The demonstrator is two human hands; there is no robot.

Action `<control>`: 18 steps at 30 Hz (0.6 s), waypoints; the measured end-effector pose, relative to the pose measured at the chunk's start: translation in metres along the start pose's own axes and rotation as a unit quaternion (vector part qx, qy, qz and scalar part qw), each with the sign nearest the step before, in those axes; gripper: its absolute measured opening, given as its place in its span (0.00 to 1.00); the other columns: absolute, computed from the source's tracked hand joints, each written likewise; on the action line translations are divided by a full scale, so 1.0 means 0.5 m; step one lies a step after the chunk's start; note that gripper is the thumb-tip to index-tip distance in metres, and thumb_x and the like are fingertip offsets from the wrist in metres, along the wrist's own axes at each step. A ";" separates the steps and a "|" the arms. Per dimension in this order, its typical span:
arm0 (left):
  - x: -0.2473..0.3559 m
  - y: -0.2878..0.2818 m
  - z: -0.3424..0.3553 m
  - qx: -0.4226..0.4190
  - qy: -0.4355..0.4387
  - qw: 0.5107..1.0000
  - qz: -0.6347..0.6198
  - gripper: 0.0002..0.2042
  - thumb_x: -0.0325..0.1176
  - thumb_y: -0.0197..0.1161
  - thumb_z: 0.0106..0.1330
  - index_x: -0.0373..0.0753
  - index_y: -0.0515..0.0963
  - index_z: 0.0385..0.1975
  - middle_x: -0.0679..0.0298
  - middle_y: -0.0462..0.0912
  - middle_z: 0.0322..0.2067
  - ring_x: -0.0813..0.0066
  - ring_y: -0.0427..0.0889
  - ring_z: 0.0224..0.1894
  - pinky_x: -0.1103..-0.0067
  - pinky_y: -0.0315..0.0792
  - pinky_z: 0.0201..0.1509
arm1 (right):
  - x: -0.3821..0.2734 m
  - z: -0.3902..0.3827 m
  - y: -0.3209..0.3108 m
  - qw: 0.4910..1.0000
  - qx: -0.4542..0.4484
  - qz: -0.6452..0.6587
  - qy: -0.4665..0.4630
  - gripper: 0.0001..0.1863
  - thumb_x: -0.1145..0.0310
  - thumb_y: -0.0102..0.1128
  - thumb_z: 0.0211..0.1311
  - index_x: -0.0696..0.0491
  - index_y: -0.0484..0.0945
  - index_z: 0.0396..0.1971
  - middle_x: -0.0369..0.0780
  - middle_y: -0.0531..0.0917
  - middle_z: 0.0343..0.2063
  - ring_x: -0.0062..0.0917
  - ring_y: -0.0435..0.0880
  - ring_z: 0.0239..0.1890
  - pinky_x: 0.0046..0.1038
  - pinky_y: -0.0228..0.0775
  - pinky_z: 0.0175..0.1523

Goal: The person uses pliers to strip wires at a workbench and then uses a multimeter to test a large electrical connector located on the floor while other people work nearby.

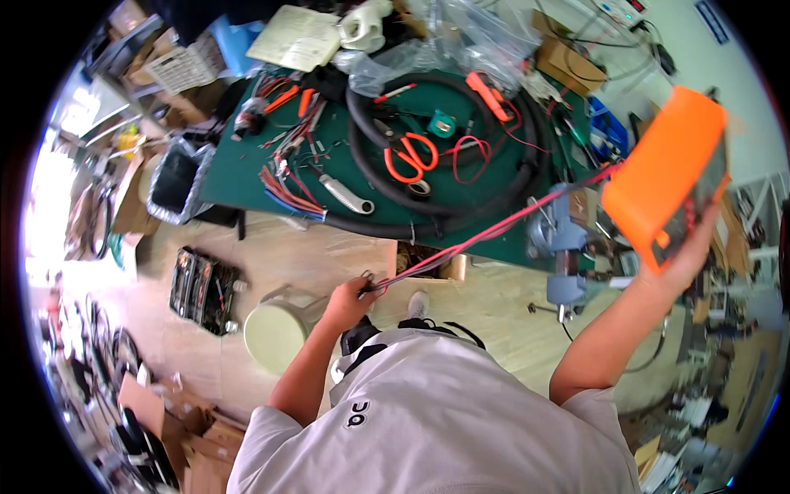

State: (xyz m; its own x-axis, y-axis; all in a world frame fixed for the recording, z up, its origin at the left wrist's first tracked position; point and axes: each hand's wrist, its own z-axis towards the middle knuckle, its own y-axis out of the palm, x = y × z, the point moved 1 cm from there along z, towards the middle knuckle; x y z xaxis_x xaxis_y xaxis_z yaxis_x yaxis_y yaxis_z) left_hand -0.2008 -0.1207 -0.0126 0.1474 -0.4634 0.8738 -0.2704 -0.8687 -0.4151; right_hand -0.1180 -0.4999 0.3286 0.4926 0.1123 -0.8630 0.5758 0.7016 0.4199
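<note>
My right hand (687,251) grips a box-shaped orange device (668,165) from below, raised beyond the bench's right side. Red and dark leads (485,235) run from the device across the front of the bench to my left hand (349,303). That hand is closed around their ends, above the floor in front of the bench. On the green bench mat (255,177) lies a coiled thick black cable (366,226), its coloured inner wires (284,193) fanned out at the left end. Orange-handled scissors (411,156) and a teal tape measure (442,123) rest inside the coil.
A grey-blue vise (564,235) stands at the bench's right front. An orange meter (491,97) and plastic bags (461,45) lie toward the back. A lined bin (177,177), a pale stool (276,337) and an open tool case (202,288) stand to the left.
</note>
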 end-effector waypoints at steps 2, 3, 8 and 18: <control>-0.027 -0.018 -0.068 0.070 -0.119 0.985 -0.101 0.10 0.36 0.64 0.64 0.35 0.81 0.36 0.69 0.76 0.22 0.79 0.71 0.23 0.78 0.68 0.29 | 0.113 0.045 0.011 0.993 -0.081 -0.010 0.087 0.24 0.56 0.52 0.72 0.57 0.68 0.60 0.41 0.78 0.52 0.27 0.80 0.51 0.32 0.76 0.53; -0.017 -0.029 -0.094 0.106 -0.176 0.967 -0.153 0.09 0.35 0.64 0.65 0.37 0.81 0.37 0.73 0.74 0.22 0.85 0.69 0.24 0.82 0.66 0.28 | 0.169 0.067 0.010 0.980 -0.160 -0.008 0.115 0.23 0.57 0.53 0.71 0.56 0.69 0.58 0.40 0.79 0.50 0.26 0.80 0.49 0.31 0.76 0.51; 0.029 -0.045 -0.189 0.248 -0.178 0.951 0.055 0.08 0.32 0.65 0.62 0.33 0.77 0.28 0.60 0.76 0.20 0.68 0.72 0.24 0.71 0.68 0.31 | 0.455 0.091 0.053 0.949 -0.282 -0.066 0.124 0.23 0.58 0.53 0.72 0.56 0.69 0.59 0.39 0.80 0.48 0.24 0.81 0.46 0.28 0.76 0.50; 0.153 -0.081 -0.213 0.331 -0.118 0.872 0.341 0.07 0.30 0.65 0.57 0.36 0.75 0.28 0.56 0.79 0.27 0.52 0.76 0.36 0.65 0.69 0.42 | 0.772 0.027 0.010 0.895 -0.277 -0.204 0.283 0.22 0.64 0.49 0.73 0.57 0.67 0.62 0.42 0.78 0.52 0.27 0.78 0.52 0.28 0.68 0.56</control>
State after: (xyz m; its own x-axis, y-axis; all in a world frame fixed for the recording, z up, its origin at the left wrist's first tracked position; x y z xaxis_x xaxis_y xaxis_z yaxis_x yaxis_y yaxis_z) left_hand -0.2801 -0.1025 0.0982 0.3792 -0.8672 0.3226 0.2250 -0.2517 -0.9413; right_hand 0.0836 -0.4623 0.0014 -0.1853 -0.0039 -0.9827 0.1428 0.9893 -0.0309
